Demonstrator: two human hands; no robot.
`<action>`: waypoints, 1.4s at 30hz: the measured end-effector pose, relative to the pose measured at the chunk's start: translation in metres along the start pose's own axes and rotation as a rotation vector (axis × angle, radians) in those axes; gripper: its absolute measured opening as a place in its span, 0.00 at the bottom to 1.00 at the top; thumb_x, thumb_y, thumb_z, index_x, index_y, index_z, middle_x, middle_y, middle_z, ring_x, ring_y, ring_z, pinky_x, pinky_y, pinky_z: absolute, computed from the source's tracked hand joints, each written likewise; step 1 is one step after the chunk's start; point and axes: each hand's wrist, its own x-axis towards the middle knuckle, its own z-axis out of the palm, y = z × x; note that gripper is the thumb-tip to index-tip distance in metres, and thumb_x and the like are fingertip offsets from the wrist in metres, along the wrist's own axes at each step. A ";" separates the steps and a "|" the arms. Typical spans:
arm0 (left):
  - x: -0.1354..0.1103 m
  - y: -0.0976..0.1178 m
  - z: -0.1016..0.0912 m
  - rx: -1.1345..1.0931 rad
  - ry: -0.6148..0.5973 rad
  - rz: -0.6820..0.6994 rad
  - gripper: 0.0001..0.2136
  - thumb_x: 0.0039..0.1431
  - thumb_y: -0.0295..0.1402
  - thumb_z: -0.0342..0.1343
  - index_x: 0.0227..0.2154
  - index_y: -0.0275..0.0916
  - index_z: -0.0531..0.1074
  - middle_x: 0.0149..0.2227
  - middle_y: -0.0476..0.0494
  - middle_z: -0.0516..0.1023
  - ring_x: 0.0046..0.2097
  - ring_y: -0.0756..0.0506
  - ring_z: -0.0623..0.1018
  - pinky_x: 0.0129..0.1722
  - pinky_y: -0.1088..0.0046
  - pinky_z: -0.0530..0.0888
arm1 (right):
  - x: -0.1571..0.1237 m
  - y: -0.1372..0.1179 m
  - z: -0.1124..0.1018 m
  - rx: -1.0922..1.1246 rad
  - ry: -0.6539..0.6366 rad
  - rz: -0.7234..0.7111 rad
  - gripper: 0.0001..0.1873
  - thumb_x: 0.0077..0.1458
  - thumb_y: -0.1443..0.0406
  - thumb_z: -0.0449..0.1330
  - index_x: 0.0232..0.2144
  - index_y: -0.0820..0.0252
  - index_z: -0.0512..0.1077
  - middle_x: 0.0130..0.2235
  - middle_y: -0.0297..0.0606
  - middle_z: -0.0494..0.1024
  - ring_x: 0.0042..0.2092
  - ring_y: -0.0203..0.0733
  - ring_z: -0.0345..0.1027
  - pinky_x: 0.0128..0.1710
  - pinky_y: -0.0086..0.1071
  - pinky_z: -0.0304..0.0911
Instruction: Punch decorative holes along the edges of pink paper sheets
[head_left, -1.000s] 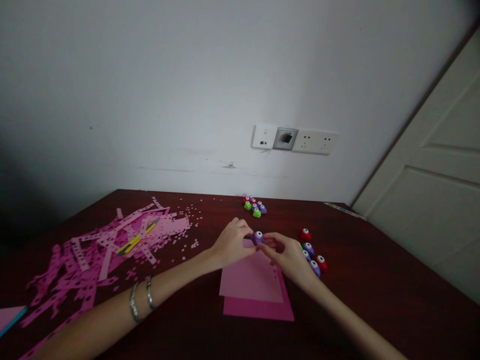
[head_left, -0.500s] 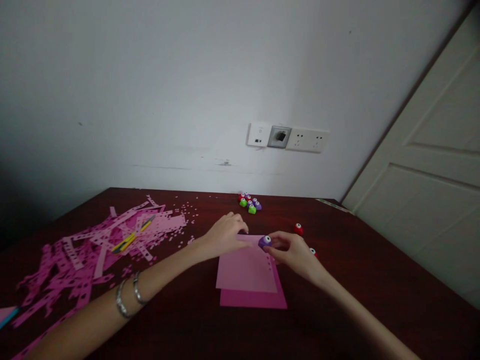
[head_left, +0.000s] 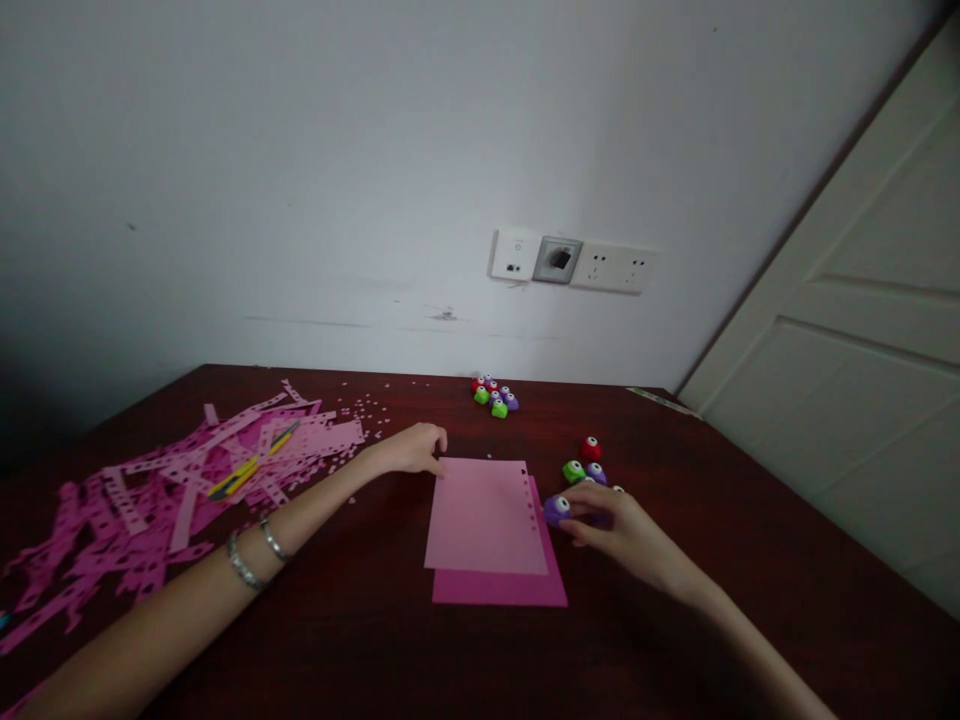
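Two pink paper sheets (head_left: 484,520) lie stacked at the middle of the dark wooden table (head_left: 675,600); the upper, lighter one has a row of small punched holes along its right edge. My right hand (head_left: 619,525) is to the right of the sheets, fingers closed on a small purple craft punch (head_left: 556,509) beside the paper's edge. My left hand (head_left: 412,448) rests at the sheets' far left corner with fingers curled, touching the table; it holds nothing I can see. Two bracelets circle my left wrist.
Small green, purple and red punches (head_left: 585,465) sit just beyond my right hand. Another cluster of punches (head_left: 493,395) stands near the wall. A pile of pink paper strips (head_left: 172,490) with a yellow cutter (head_left: 247,465) covers the left side. A door is at right.
My right hand has carried the purple punch off the paper's far edge to the right side. My left hand has let go and slid left to the sheet's corner.
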 end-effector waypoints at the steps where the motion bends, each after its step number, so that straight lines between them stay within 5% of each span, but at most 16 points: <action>1: 0.001 -0.001 0.001 -0.010 0.000 0.002 0.17 0.36 0.43 0.63 0.29 0.38 0.72 0.30 0.47 0.73 0.30 0.47 0.71 0.27 0.76 0.63 | 0.000 0.000 0.000 -0.016 -0.005 -0.010 0.11 0.51 0.60 0.58 0.36 0.60 0.72 0.37 0.38 0.73 0.35 0.40 0.68 0.30 0.30 0.69; 14: 0.006 -0.004 -0.002 -0.269 -0.108 -0.059 0.06 0.39 0.34 0.58 0.19 0.36 0.70 0.20 0.51 0.71 0.24 0.52 0.69 0.24 0.77 0.61 | -0.001 0.003 0.001 -0.138 -0.018 -0.058 0.10 0.52 0.61 0.58 0.37 0.57 0.74 0.37 0.37 0.75 0.36 0.40 0.68 0.36 0.32 0.65; 18: 0.004 -0.004 -0.011 -0.462 -0.192 -0.123 0.08 0.39 0.35 0.59 0.21 0.35 0.72 0.21 0.48 0.74 0.23 0.51 0.70 0.22 0.77 0.60 | -0.001 0.006 0.000 -0.117 -0.015 -0.043 0.10 0.51 0.62 0.59 0.37 0.57 0.74 0.37 0.37 0.76 0.37 0.41 0.69 0.38 0.32 0.65; 28: -0.001 -0.018 -0.026 -0.800 -0.181 -0.242 0.09 0.38 0.32 0.63 0.25 0.35 0.74 0.21 0.48 0.74 0.25 0.53 0.70 0.26 0.76 0.65 | 0.000 0.008 0.000 -0.164 0.058 -0.072 0.10 0.50 0.64 0.59 0.37 0.56 0.74 0.37 0.37 0.77 0.38 0.42 0.70 0.39 0.35 0.66; 42: 0.000 -0.020 -0.023 -0.846 -0.243 -0.252 0.09 0.36 0.33 0.65 0.24 0.36 0.75 0.22 0.48 0.74 0.27 0.52 0.71 0.27 0.75 0.66 | 0.000 0.006 0.005 -0.138 0.045 -0.073 0.09 0.51 0.63 0.58 0.36 0.57 0.74 0.37 0.37 0.77 0.38 0.42 0.70 0.42 0.36 0.66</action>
